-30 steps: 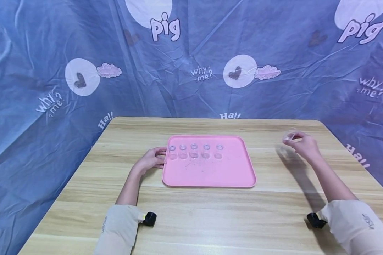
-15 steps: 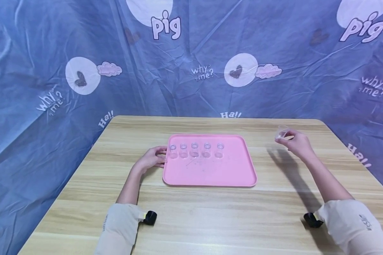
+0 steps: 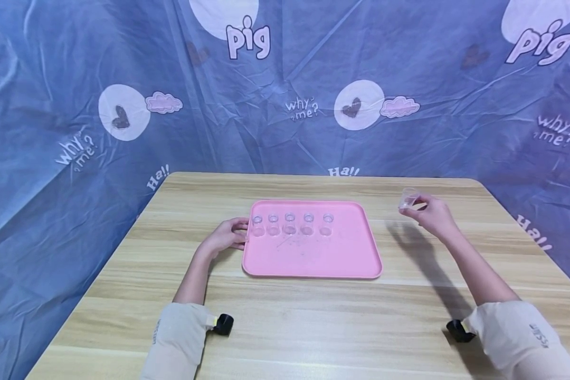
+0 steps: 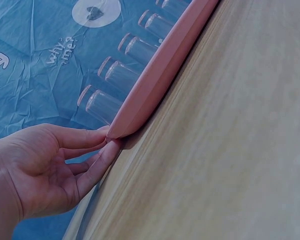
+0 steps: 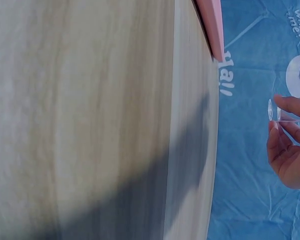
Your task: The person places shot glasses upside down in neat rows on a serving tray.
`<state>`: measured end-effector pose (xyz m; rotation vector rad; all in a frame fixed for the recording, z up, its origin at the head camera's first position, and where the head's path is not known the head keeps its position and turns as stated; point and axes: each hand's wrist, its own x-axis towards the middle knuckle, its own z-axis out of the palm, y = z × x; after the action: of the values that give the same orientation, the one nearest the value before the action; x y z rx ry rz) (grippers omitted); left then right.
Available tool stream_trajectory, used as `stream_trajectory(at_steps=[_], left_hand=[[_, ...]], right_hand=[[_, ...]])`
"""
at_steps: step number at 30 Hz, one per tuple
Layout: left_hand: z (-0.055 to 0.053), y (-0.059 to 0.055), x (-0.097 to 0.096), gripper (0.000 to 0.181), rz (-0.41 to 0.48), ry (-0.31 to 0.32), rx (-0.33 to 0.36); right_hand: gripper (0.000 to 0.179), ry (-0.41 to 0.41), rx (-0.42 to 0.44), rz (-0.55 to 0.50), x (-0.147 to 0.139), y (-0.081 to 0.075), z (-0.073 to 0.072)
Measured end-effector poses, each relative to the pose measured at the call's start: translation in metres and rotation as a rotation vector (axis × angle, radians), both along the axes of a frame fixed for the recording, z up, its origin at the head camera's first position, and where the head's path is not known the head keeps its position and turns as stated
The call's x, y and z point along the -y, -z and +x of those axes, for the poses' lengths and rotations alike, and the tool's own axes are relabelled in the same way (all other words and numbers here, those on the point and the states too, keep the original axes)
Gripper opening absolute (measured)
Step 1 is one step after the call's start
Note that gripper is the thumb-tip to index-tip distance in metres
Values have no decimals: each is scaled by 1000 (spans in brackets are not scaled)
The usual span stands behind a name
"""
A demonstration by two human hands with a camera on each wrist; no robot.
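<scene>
My left hand [image 3: 224, 238] is at the left end of a pink tray [image 3: 309, 264]. In the left wrist view its thumb and fingers pinch the tray's edge at a corner. Several small clear cups [image 3: 288, 224] stand upside down in a row along the back half of the tray, from its left end to past the middle. Off to the right, my right hand [image 3: 432, 214] pinches another clear cup [image 3: 407, 199] between thumb and fingers, raised over the table. The right wrist view shows this cup's thick base [image 5: 270, 110] pointing toward the tabletop.
The tray lies on a wood-grain table [image 3: 313, 327]. Behind the table hangs a blue printed cloth [image 3: 275, 137]. Small marks or droplets dot the tray in front of the cups. A black wrist camera [image 3: 224, 324] juts from the left sleeve, another [image 3: 459, 331] from the right.
My right hand has moved left toward the tray with the cup, which now shows more of its side. My left hand keeps its place at the tray's edge, and the row of cups is unchanged.
</scene>
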<state>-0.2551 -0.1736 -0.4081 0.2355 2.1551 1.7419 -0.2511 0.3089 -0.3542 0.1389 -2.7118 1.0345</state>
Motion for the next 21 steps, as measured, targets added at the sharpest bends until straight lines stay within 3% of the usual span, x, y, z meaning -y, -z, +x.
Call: stream_trajectory(at_steps=[9, 21], left_hand=[[-1, 0, -1, 55, -15, -12, 0], [-2, 2, 1, 56, -11, 2, -4]], right_hand=[[36, -41, 0, -36, 14, 2, 2], [34, -62, -8, -7, 30, 6, 2]])
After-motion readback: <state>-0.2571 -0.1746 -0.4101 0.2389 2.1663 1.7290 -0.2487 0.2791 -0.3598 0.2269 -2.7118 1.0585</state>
